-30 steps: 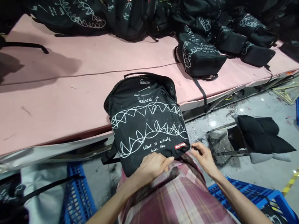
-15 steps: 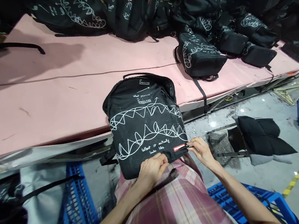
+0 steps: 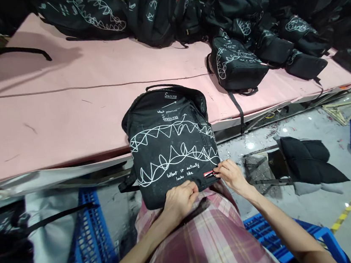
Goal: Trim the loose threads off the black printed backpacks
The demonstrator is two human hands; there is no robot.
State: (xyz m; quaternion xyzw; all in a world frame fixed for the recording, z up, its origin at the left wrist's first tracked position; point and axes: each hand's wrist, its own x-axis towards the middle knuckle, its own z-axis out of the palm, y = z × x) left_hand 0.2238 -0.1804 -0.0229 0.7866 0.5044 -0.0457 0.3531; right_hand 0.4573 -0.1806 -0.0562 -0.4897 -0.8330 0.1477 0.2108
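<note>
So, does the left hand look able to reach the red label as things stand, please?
Probably yes: the red label sits near the left hand, its left part uncovered, though the right hand holds a small item across its other end.

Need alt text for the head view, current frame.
A black backpack covered in white scribbles lies across the near edge of a pink table. The person's left hand grips its lower edge; the right hand pinches a small dark item by a red label. More black bags sit along the table's far side.

Backpack (image 3: 172,142) partly on table (image 3: 65,123), bottom seemingly against the person (image 3: 208,238), cushion (image 3: 305,156) right.
</note>
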